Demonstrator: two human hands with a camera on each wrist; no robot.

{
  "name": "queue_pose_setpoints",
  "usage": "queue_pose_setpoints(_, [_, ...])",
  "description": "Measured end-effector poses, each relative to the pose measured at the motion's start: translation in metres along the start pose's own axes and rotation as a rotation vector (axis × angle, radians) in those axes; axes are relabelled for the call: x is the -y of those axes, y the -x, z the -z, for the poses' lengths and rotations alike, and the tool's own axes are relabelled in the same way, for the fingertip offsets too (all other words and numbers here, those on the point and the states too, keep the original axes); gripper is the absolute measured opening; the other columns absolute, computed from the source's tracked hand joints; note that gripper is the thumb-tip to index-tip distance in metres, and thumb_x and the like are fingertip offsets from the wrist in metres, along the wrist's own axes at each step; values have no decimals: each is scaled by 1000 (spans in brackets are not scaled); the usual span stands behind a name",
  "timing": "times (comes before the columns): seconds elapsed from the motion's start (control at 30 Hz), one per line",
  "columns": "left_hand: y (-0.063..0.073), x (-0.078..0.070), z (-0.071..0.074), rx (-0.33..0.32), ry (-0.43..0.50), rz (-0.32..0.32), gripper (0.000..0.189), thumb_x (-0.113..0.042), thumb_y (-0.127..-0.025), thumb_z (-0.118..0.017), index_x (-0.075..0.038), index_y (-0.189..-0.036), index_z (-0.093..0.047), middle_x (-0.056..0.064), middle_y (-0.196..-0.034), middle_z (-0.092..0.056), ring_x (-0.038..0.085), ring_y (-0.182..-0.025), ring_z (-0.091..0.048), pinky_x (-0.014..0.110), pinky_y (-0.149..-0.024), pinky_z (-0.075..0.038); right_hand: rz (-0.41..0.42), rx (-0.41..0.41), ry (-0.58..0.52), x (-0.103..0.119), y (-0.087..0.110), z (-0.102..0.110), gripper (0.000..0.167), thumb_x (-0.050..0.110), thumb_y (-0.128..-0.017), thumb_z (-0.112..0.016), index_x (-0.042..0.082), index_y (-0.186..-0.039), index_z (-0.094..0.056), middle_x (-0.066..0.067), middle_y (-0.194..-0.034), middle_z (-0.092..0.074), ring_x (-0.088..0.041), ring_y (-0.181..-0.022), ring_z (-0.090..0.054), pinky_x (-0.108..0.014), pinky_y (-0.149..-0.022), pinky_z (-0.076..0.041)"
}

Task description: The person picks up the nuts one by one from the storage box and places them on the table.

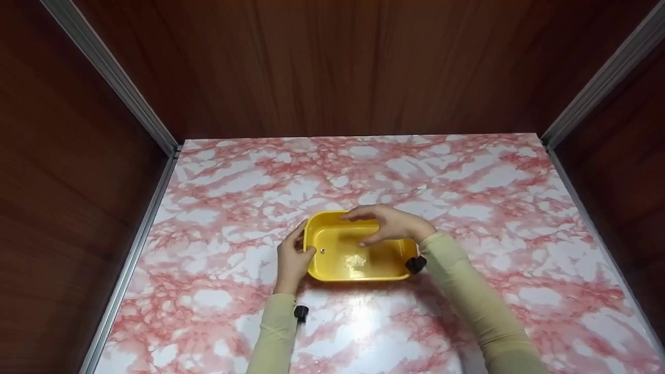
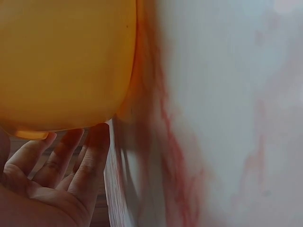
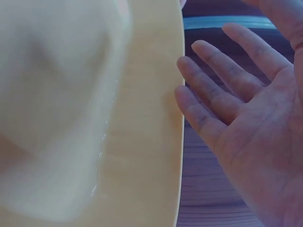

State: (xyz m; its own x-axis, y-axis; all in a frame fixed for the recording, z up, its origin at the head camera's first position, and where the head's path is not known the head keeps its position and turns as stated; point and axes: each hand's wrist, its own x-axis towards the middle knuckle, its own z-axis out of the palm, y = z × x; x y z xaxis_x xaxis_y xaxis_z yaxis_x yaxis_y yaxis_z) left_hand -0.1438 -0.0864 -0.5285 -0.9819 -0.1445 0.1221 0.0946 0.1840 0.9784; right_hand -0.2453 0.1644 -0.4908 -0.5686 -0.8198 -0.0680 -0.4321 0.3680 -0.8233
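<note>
A yellow rounded rectangular tub stands tilted slightly at the table's middle, its inside facing up. My left hand grips its left end, thumb over the rim and fingers outside; in the left wrist view those fingers touch the tub's outer wall. Over the tub reaches my right hand, thumb spread from its extended fingers. In the right wrist view its fingers lie straight beside the rim, holding nothing. A small dark spot and a pale shiny patch show inside; what they are I cannot tell.
The table top has a red and white marbled pattern. Dark brown wood panels rise at the back and both sides, with grey metal strips along the corners. A black wrist device sits by the tub's right end.
</note>
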Motion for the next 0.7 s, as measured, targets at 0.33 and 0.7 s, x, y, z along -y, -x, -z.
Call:
queue_pose_setpoints(0.33, [1,1,0,-2,17,4,63,20,-71,-57,5,-132,-53,32,-109,-60,48,-93,-61,34,-74,-56,13,31,-12,-2,-10,-6,60,25,-78,-78,25,-133,-55,11,-137,-49,-15,-128,-42,-41,-109,-30])
queue_pose_setpoints(0.7, [-1,0,2,10,-9,-2,63,18,-72,-57,6,-133,-52,34,-107,-61,48,-92,-61,39,-74,-56,68,56,-9,-8,-21,-12,58,20,-79,-78,22,-133,-56,-1,-136,-53,-13,-125,-45,-37,-107,-33])
